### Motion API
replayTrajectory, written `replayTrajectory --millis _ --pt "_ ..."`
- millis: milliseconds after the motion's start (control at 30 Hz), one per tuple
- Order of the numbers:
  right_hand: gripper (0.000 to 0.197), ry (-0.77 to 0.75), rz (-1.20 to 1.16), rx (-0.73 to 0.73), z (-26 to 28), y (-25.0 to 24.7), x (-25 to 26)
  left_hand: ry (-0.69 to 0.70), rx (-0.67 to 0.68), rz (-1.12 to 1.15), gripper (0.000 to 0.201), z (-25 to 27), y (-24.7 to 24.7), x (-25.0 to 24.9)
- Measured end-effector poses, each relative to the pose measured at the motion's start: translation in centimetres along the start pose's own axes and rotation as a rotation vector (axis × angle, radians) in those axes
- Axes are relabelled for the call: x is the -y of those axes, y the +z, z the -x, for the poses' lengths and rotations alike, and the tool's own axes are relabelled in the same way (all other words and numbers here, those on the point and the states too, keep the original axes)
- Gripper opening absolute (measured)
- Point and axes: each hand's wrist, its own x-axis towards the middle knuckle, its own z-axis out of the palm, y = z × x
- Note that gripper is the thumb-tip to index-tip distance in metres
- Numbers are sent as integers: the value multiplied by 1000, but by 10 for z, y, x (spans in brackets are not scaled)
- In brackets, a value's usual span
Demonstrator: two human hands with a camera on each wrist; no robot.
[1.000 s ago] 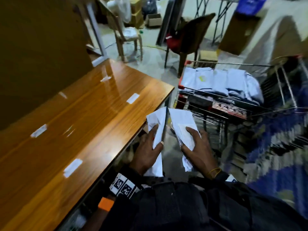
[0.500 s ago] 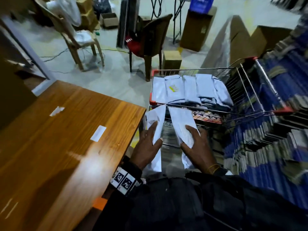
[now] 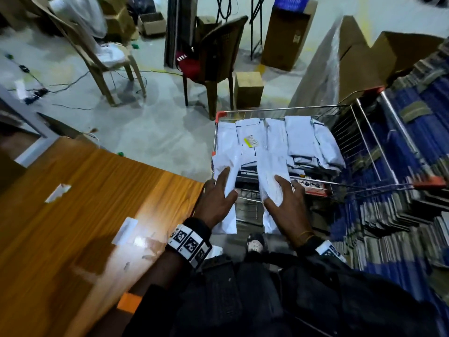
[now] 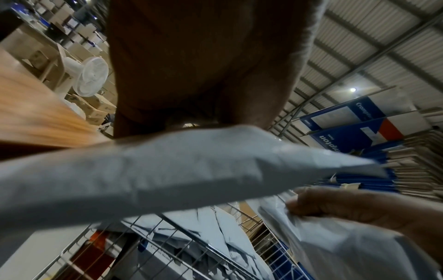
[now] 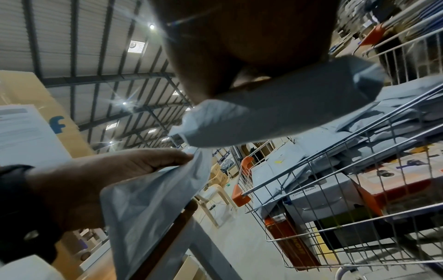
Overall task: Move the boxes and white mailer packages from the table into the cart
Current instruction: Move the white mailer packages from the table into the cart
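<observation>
Mailers, one gripped flat in each hand, left hand (image 3: 215,200) and right hand (image 3: 285,205), point toward twelve o'clock, lined up to slide over the cart (image 3: 279,109) rim onto the stack.

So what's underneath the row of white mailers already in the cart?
Under the white mailers in the cart, printed boxes show through the wire: a grey carton sealer box and an orange box. The mailers cover whatever lies further in.

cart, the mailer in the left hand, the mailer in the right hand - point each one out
cart (image 3: 289,108): head view, far top rail.
left-hand mailer (image 3: 224,164): head view, upper part above the fingers.
right-hand mailer (image 3: 271,166): head view, upper part above the fingers.
</observation>
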Motion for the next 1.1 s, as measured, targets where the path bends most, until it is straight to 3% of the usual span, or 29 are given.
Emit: replayTrajectory --millis 167,400,600,900,1100 --pt "65 55 -46 80 -82 14 -8 -39 -4 -53 68 -81 7 -7" --pt "69 136 0 217 -207 36 -10 -289 78 -214 75 -201 22 -32" --pt "68 171 82 304 -281 62 -11 -411 104 -289 72 -274 30 -31" --pt "70 93 126 325 -329 96 -16 -462 -32 -362 67 -337 49 -13" --pt "89 5 315 553 -340 110 -34 -499 5 -455 71 -335 54 -6"
